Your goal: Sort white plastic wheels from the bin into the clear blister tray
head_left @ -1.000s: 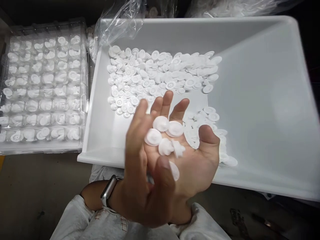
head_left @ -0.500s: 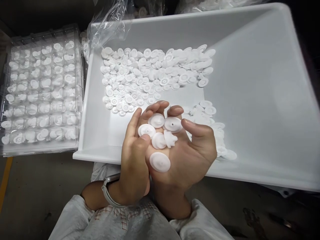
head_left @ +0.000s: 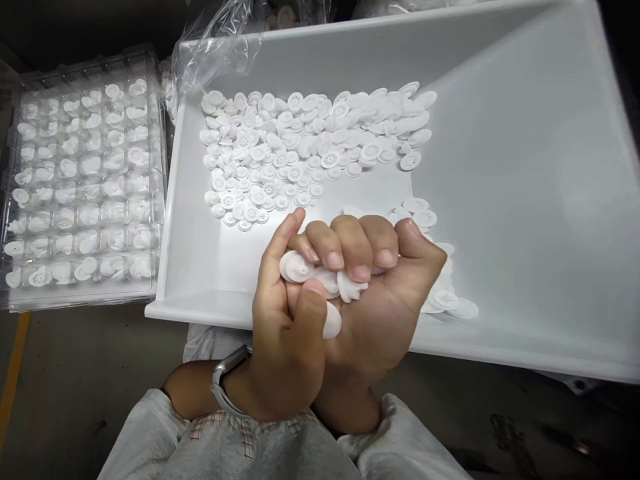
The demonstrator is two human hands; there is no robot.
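Observation:
In the head view my right hand (head_left: 370,293) is palm up with its fingers curled over several small white plastic gears (head_left: 296,267). A toothed white piece (head_left: 351,288) shows below the fingertips, and a round white disc (head_left: 333,321) lies lower on the palm. Against its side rests my left hand (head_left: 287,327), index finger stretched up and thumb apart from it, the thumb lying across the front of the gears. Both hands are over the front edge of a big pale bin (head_left: 525,187). Part of the held gears is hidden by the fingers.
A broad heap of white gears (head_left: 300,140) covers the bin's left back area; a smaller pile (head_left: 447,300) lies behind my right hand. At left stands a clear compartment tray (head_left: 83,300) filled with white parts. Clear plastic film (head_left: 215,60) hangs over the bin's back left corner.
My right hand's fingers have closed from an open palm over the gears. My left hand has come down from above the palm to rest against its side.

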